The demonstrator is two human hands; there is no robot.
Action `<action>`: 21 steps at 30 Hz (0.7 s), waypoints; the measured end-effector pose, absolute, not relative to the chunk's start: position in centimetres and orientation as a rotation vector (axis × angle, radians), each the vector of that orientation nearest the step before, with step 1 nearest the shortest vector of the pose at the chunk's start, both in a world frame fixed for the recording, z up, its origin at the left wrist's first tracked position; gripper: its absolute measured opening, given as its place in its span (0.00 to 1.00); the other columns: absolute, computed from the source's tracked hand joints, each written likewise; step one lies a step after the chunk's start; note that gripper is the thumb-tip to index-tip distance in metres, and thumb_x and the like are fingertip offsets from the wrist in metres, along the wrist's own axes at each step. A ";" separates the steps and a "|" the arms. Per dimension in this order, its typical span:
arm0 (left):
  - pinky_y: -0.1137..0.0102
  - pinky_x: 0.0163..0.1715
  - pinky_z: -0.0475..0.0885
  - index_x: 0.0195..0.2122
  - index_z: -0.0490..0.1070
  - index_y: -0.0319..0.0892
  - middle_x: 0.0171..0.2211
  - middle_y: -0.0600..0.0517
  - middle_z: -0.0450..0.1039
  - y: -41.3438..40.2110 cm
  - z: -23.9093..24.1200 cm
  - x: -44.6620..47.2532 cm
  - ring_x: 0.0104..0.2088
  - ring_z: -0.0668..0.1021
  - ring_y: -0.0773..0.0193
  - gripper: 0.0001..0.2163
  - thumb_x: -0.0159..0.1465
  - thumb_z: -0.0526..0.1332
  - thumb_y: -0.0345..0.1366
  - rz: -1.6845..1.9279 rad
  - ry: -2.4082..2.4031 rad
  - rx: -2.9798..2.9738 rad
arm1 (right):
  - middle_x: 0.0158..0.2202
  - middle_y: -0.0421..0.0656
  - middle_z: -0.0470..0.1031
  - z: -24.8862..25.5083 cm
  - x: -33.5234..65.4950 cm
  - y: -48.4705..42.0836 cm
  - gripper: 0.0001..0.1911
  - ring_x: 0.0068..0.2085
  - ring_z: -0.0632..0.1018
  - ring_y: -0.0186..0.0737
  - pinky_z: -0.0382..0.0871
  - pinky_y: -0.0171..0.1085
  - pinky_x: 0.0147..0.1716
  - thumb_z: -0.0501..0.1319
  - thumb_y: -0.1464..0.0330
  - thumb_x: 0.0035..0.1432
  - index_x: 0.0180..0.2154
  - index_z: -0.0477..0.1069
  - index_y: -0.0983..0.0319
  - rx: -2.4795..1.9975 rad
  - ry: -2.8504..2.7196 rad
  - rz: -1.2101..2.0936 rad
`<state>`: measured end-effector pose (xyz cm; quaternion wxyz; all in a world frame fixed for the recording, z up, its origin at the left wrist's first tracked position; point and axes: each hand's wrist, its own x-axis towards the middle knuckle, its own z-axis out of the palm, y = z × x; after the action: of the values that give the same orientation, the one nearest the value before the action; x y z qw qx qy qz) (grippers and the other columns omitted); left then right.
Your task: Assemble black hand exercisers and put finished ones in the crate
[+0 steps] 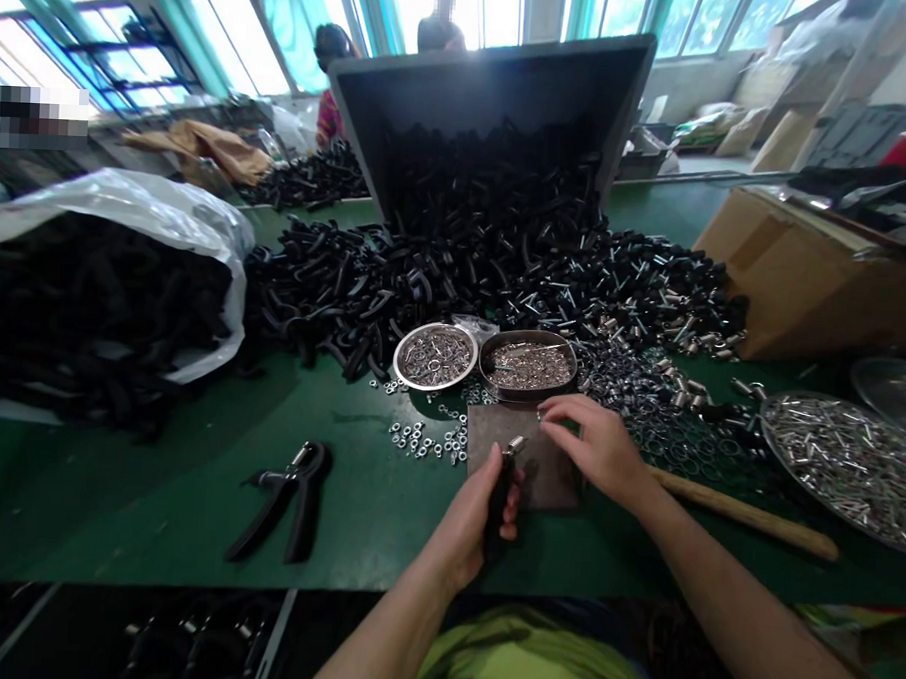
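My left hand (469,520) is wrapped round a black handle piece (500,497) with a metal fitting at its top end, held upright over a dark square plate (544,474) on the green table (191,488). My right hand (595,444) hovers over the far edge of the plate, its fingertips pinched on a small metal part too small to name. Just beyond stand a round tin of metal rings (434,356) and an oval tin of small metal pieces (528,365). Loose nuts (426,440) lie left of the plate.
A big heap of black handles (456,270) spills from a tipped grey crate (494,81). A finished black hand grip (285,497) lies at left, a plastic bag of black parts (102,294) beyond it. A wooden stick (746,512), a pan of metal pins (845,462) and a cardboard box (801,285) are at right. Two people stand behind the crate.
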<state>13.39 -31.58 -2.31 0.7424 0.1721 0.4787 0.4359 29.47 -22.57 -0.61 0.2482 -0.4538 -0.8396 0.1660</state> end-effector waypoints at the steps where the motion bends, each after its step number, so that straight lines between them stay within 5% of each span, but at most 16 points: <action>1: 0.80 0.15 0.51 0.34 0.67 0.37 0.22 0.57 0.58 -31.4 -2.1 13.5 0.19 0.59 0.75 0.28 0.55 0.53 0.62 0.940 1.007 0.329 | 0.41 0.43 0.74 -0.2 29.1 -23.7 0.04 0.45 0.72 0.37 0.65 0.37 0.47 0.57 0.71 0.58 0.34 0.69 0.60 -1.080 -2.255 0.520; 7: 0.81 0.16 0.51 0.32 0.64 0.39 0.23 0.56 0.58 -31.2 -1.7 14.3 0.20 0.59 0.75 0.26 0.55 0.54 0.61 0.916 0.918 0.319 | 0.39 0.47 0.73 0.4 28.3 -27.2 0.12 0.42 0.73 0.41 0.69 0.41 0.41 0.56 0.76 0.56 0.43 0.63 0.61 -0.809 -2.279 0.543; 13: 0.80 0.17 0.50 0.30 0.62 0.41 0.22 0.58 0.56 -31.8 -1.7 14.5 0.21 0.59 0.75 0.20 0.56 0.58 0.56 0.941 1.140 0.575 | 0.38 0.47 0.73 0.1 28.5 -28.0 0.11 0.41 0.74 0.42 0.69 0.41 0.40 0.55 0.77 0.56 0.43 0.65 0.63 -0.826 -2.306 0.492; 19: 0.79 0.15 0.42 0.33 0.64 0.39 0.20 0.60 0.53 -31.9 -1.6 13.6 0.17 0.53 0.77 0.22 0.57 0.56 0.56 0.783 1.139 0.494 | 0.34 0.39 0.77 2.4 29.9 -21.3 0.05 0.36 0.77 0.34 0.69 0.32 0.38 0.58 0.69 0.58 0.36 0.72 0.60 -0.998 -2.397 0.881; 21: 0.79 0.15 0.42 0.34 0.66 0.38 0.20 0.60 0.53 -31.9 -2.0 13.3 0.17 0.52 0.77 0.22 0.57 0.57 0.56 0.826 1.133 0.425 | 0.39 0.40 0.77 2.7 30.7 -16.0 0.09 0.40 0.76 0.34 0.67 0.32 0.42 0.54 0.69 0.60 0.39 0.72 0.59 -1.430 -2.280 0.436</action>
<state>13.29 -31.90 -1.98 0.7433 0.1942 0.5172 0.3772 30.73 -16.04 2.69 0.2061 -0.5133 -0.8183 0.1564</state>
